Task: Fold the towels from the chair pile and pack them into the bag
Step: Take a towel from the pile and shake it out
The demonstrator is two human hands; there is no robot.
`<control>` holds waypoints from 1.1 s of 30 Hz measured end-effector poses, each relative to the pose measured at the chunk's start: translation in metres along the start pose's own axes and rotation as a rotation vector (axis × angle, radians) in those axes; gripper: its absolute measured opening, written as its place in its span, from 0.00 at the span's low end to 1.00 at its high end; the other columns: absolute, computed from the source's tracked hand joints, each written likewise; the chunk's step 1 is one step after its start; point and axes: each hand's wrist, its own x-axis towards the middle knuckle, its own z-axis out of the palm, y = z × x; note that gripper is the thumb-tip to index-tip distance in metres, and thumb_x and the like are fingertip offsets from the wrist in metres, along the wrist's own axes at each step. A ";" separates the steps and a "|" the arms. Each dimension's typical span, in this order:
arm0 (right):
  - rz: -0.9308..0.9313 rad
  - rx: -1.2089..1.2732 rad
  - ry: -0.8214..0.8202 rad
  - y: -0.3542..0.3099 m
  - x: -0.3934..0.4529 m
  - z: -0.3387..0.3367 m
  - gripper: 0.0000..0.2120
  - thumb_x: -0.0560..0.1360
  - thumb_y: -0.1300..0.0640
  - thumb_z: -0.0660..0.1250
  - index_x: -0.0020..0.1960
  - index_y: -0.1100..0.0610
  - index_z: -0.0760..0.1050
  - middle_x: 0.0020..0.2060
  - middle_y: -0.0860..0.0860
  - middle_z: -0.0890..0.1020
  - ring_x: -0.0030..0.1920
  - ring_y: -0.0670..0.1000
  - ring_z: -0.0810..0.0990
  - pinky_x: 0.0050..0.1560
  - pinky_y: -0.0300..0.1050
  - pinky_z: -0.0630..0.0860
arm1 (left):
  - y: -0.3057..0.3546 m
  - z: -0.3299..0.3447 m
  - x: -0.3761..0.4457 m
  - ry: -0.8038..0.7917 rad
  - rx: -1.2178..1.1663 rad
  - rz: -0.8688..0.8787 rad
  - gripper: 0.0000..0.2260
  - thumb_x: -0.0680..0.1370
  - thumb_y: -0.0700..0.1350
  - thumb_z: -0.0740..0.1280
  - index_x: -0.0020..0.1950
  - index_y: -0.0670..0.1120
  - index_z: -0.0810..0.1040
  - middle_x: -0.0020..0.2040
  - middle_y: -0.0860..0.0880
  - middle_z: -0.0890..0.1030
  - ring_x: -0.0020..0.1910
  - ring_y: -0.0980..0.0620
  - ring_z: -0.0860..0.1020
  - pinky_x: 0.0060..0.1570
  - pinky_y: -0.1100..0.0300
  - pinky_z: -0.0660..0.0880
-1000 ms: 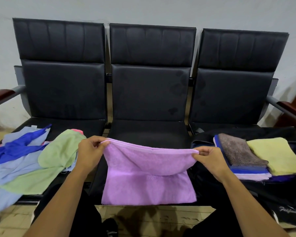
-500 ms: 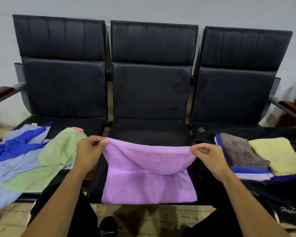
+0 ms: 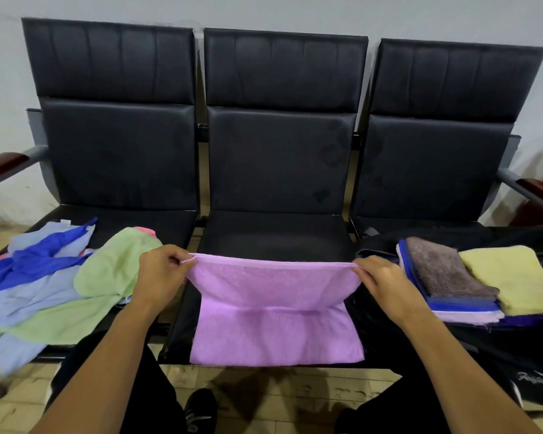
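Over the middle black seat, both hands still pinch the folded lilac terry towel.
Left hand and right hand grip its top corners, pulled tauter than before; the black bag bears unreadable white script.

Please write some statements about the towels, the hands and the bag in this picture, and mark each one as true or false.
1. Both hands, left hand and right hand, pinch the purple towel. True.
2. The purple towel lies on the left seat. False: it is on the middle seat.
3. A brown towel tops a folded stack on the bag. True.
4. The green towel is neatly folded. False: it lies loose in the pile.
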 end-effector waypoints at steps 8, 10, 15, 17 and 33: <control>0.157 -0.201 0.118 -0.020 -0.003 0.000 0.26 0.68 0.58 0.79 0.63 0.60 0.75 0.59 0.59 0.79 0.58 0.59 0.79 0.61 0.54 0.76 | 0.009 -0.005 -0.009 0.031 -0.064 0.151 0.13 0.76 0.34 0.69 0.49 0.52 0.72 0.41 0.49 0.77 0.40 0.52 0.77 0.38 0.64 0.75; 0.163 -0.189 0.183 -0.021 -0.005 0.003 0.23 0.68 0.59 0.79 0.59 0.61 0.75 0.54 0.58 0.79 0.51 0.57 0.80 0.55 0.52 0.78 | 0.007 -0.007 -0.013 0.024 0.000 0.214 0.12 0.77 0.34 0.68 0.52 0.51 0.75 0.44 0.50 0.77 0.42 0.54 0.77 0.40 0.69 0.73; 0.347 0.462 0.156 -0.039 -0.014 -0.001 0.09 0.83 0.50 0.58 0.56 0.55 0.71 0.45 0.46 0.78 0.44 0.41 0.77 0.40 0.28 0.70 | -0.003 -0.017 -0.027 -0.101 -0.129 0.132 0.04 0.80 0.43 0.66 0.46 0.45 0.75 0.42 0.47 0.79 0.41 0.52 0.77 0.39 0.62 0.74; 0.376 0.605 0.086 -0.037 -0.013 0.001 0.14 0.84 0.48 0.55 0.55 0.56 0.74 0.45 0.49 0.80 0.45 0.43 0.77 0.42 0.33 0.70 | -0.009 -0.023 -0.031 -0.186 -0.272 0.026 0.07 0.79 0.47 0.66 0.44 0.46 0.73 0.42 0.43 0.78 0.39 0.52 0.75 0.37 0.57 0.71; 0.549 1.261 0.087 -0.043 -0.013 0.001 0.16 0.82 0.51 0.62 0.57 0.63 0.79 0.51 0.60 0.83 0.51 0.54 0.79 0.60 0.55 0.77 | 0.001 -0.025 -0.040 0.029 -0.764 -0.400 0.08 0.78 0.43 0.68 0.39 0.45 0.77 0.36 0.53 0.79 0.38 0.54 0.74 0.38 0.58 0.73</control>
